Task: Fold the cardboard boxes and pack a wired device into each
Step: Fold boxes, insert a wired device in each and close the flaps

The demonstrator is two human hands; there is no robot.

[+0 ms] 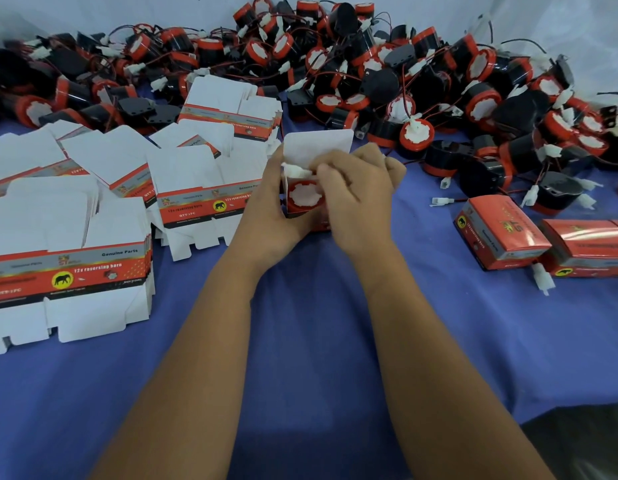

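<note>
"12v reversing horn" on flat cartons (70, 271)

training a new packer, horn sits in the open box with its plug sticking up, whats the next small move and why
Probably push the white plastic plug down beside the red-faced black horn, then close the white cardboard lid flap. The plug stands above the horn, the flap is upright, the right hand pinches there, the left hand holds the box.

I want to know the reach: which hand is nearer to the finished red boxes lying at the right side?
Right. The right hand works at the open box, on the side toward the finished red boxes; the left hand holds that box from its far side.
</note>
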